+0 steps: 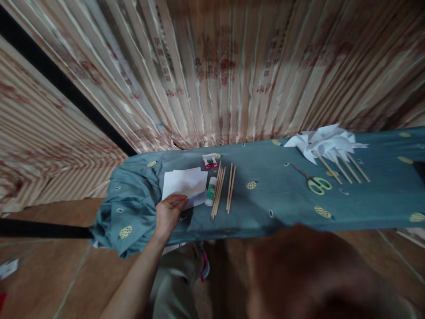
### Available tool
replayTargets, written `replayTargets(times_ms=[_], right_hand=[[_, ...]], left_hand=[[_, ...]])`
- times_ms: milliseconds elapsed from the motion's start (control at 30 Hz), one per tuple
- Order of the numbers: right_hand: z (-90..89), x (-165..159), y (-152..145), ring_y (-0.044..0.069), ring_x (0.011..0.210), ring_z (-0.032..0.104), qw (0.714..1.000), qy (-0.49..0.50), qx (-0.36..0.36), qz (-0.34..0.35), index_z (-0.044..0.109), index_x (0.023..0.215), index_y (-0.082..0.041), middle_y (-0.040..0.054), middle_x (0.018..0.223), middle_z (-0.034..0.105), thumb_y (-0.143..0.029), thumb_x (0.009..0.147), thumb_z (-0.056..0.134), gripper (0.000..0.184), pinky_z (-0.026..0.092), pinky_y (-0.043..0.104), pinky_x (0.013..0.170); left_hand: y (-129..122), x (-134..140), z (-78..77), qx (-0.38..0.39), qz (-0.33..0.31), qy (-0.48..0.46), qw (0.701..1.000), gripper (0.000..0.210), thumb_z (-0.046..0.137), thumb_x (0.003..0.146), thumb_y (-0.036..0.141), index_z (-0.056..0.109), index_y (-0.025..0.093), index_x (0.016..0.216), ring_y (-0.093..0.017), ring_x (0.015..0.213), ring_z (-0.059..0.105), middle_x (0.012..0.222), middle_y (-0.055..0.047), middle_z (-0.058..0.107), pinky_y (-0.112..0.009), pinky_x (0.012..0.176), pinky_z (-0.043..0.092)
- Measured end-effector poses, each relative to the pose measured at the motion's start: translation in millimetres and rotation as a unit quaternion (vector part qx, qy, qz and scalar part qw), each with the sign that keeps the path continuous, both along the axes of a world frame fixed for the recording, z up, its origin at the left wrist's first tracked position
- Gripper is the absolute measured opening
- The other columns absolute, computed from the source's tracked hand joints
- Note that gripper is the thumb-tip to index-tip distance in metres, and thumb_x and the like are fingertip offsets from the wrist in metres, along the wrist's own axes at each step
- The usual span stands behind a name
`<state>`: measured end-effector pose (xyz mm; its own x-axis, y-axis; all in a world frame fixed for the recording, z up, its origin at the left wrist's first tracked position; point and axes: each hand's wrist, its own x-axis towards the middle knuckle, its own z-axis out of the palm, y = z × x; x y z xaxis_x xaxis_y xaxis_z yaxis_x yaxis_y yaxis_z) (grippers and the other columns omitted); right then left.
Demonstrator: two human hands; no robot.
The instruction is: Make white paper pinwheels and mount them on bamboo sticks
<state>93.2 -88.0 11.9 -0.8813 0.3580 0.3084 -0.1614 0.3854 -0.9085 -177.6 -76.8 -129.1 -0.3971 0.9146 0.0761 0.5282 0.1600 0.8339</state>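
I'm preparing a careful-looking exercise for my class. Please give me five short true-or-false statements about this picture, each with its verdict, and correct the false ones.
1. The person's left hand is at the near side of the white paper sheets. True.
2. The scissors have red handles. False: the handles are light green.
3. The glue stick is between the paper sheets and the loose wooden sticks. True.
4. The white paper pinwheels lie beside the glue stick. False: the pinwheels are well to the right, near the scissors.
5. The small red-and-white box is on the floor. False: the box sits on the patterned blue-green cloth.
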Motion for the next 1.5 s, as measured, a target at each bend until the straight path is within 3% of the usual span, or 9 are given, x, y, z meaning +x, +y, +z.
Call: replayTargets(times_ms=[133,267,367,633,833,1033,1133,1367,1500], right_hand=[[-48.8,-34.4,49.9,0.014,0.070,0.063,0.957,-0.133,0.130,-0.221,0.070,0.081,-0.018,0.0016,0.076,0.071,-0.029,0.093,0.055,0.022,0.045,0.024,0.067],[-98.2,-76.3,89.2,0.021,0.095,0.064,0.889,-0.262,0.316,-0.205,0.067,0.104,-0.012,0.0119,0.099,0.071,-0.014,0.090,0.056,0.018,0.044,0.029,0.082],[-112.6,-95.1,98.2,0.022,0.096,0.064,0.867,-0.281,0.388,-0.136,0.068,0.101,-0.012,0.0117,0.097,0.072,-0.007,0.090,0.050,0.022,0.044,0.029,0.080],[-108.0,-105.2,107.6,0.022,0.090,0.068,0.860,-0.309,0.376,-0.155,0.072,0.095,-0.015,0.0107,0.095,0.075,-0.021,0.093,0.052,0.021,0.041,0.027,0.068],[-114.9,-106.4,115.1,0.018,0.079,0.067,0.907,-0.247,0.293,-0.173,0.075,0.091,-0.016,0.0076,0.085,0.076,-0.031,0.092,0.058,0.022,0.039,0.023,0.064],[-110.2,-103.8,114.2,0.014,0.069,0.064,0.937,-0.172,0.232,-0.197,0.074,0.081,-0.013,0.0045,0.076,0.074,-0.017,0.089,0.060,0.016,0.038,0.021,0.062],[-101.9,-98.3,112.8,0.014,0.071,0.066,0.939,-0.115,0.186,-0.266,0.074,0.086,-0.014,0.0037,0.079,0.074,-0.014,0.087,0.061,0.013,0.042,0.022,0.065],[-68.0,-22.1,88.1,0.016,0.081,0.070,0.898,0.038,0.117,-0.423,0.073,0.093,-0.021,0.0010,0.089,0.076,-0.020,0.088,0.057,0.017,0.052,0.026,0.076],[-62.4,51.7,60.1,0.017,0.094,0.070,0.848,0.032,0.180,-0.497,0.072,0.098,-0.023,0.0026,0.099,0.075,-0.022,0.088,0.058,0.017,0.054,0.029,0.088]], left_hand=[[-1.2,1.2,-0.9,0.008,-0.003,0.005,1.000,0.015,0.065,0.066,0.033,0.074,0.021,0.069,-0.023,0.084,0.069,0.082,-0.004,0.076,-0.030,0.082,0.053],[-2.2,0.9,-3.8,0.017,-0.007,0.015,1.000,0.015,0.064,0.066,0.032,0.074,0.021,0.070,-0.023,0.085,0.070,0.083,-0.004,0.076,-0.031,0.084,0.053],[-2.4,-0.1,-7.0,0.021,-0.010,0.021,1.000,0.015,0.063,0.067,0.031,0.074,0.021,0.070,-0.022,0.084,0.070,0.083,-0.004,0.076,-0.033,0.084,0.054],[-3.2,-5.8,-11.4,0.073,-0.015,0.080,0.994,0.025,0.068,0.070,0.036,0.074,0.021,0.089,-0.026,0.104,0.064,0.102,-0.007,0.074,-0.041,0.098,0.048],[-5.2,-14.0,-10.8,0.134,0.005,0.148,0.980,0.034,0.065,0.078,0.044,0.072,0.020,0.101,-0.029,0.122,0.053,0.114,-0.010,0.071,-0.051,0.107,0.037],[-9.8,-12.8,4.1,0.125,0.013,0.221,0.967,0.031,0.060,0.084,0.043,0.072,0.021,0.102,-0.033,0.126,0.050,0.116,-0.011,0.070,-0.066,0.111,0.010],[-8.7,-10.6,20.1,0.167,0.007,0.271,0.948,0.026,0.063,0.083,0.040,0.072,0.021,0.099,-0.033,0.122,0.054,0.112,-0.011,0.072,-0.065,0.110,0.009],[1.9,26.5,64.6,0.286,-0.054,0.302,0.908,0.012,0.063,0.086,0.027,0.073,0.021,0.084,-0.023,0.096,0.068,0.090,-0.005,0.076,-0.053,0.110,0.028],[16.6,82.9,65.3,0.315,-0.146,0.294,0.890,0.012,0.061,0.087,0.021,0.073,0.023,0.090,-0.021,0.100,0.067,0.094,-0.003,0.076,-0.054,0.113,0.024]])
